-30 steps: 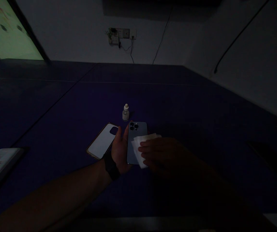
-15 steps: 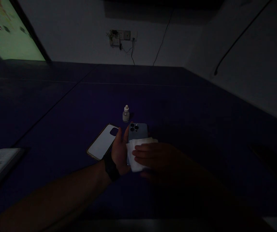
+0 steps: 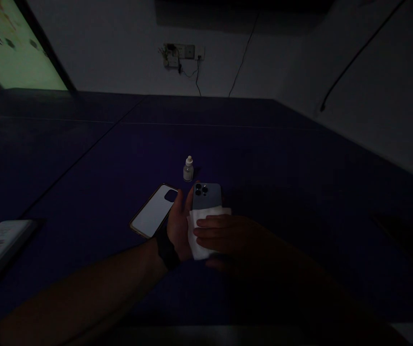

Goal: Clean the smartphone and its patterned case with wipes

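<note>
My left hand (image 3: 180,226), with a dark watch on its wrist, holds a blue-grey smartphone (image 3: 211,195) back side up, its camera lenses at the far end. A folded white tissue (image 3: 199,242) covers the lower part of the phone's back. My right hand (image 3: 224,235) lies over the tissue, fingers pressing it against the phone. Left of the hands, a phone case (image 3: 152,211) with a pale inside and a dark camera cutout lies on the dark blue table. Beyond the phone stands a small dropper bottle (image 3: 188,170) with a white top.
A white box (image 3: 0,245) sits at the left edge of the table (image 3: 256,158). Wall sockets (image 3: 181,52) with plugs and hanging cables are at the back. Another dark cable (image 3: 361,55) runs down the right wall. The room is dim.
My right hand and the tissue have slid slightly left and toward me over the phone's back. The phone has shifted a little to the right; the case and bottle stay put.
</note>
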The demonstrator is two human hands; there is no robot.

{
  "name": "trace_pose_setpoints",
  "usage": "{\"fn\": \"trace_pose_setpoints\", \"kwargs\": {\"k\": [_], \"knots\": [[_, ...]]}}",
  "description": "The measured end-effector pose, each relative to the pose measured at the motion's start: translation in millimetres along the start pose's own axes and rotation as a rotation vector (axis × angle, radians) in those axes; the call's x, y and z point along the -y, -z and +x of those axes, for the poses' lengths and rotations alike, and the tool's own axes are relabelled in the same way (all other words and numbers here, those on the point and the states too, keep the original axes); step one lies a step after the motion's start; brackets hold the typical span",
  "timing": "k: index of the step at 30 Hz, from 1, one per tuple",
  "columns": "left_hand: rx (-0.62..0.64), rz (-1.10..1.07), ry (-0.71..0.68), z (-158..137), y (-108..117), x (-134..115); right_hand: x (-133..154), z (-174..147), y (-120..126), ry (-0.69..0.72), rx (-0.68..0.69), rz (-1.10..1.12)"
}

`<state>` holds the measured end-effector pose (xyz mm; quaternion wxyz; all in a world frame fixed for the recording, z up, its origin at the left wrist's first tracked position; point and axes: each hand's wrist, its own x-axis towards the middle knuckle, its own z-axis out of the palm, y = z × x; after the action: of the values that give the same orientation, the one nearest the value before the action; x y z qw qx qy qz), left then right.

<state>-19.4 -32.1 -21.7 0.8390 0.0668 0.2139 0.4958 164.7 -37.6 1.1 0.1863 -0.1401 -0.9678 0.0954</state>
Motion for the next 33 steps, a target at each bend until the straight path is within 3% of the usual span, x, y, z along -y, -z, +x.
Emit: {"fn": "trace_pose_setpoints", "kwargs": {"k": [3,8,14,20,25,30,33], "knots": [[0.011,0.024,-0.028,0,0,1,-3,-3,2,-0.048,-0.073,-0.030],[0.009,0.009,-0.013,0,-2,0,0,0,1,-0.001,0.008,-0.050],[-0.021,0.005,-0.027,-2,-8,0,-4,-4,6,-0.073,-0.066,-0.088],[0.015,-0.014,-0.035,2,3,1,-3,0,-2,-0.010,-0.004,-0.082],[0.022,0.036,-0.056,5,8,4,-7,-3,-1,-0.043,-0.124,-0.111],[0.063,0.024,-0.059,4,8,3,-4,1,-8,-0.042,-0.017,-0.088],[0.051,0.038,-0.048,2,5,2,-7,1,-6,-0.038,-0.057,-0.089]]}}
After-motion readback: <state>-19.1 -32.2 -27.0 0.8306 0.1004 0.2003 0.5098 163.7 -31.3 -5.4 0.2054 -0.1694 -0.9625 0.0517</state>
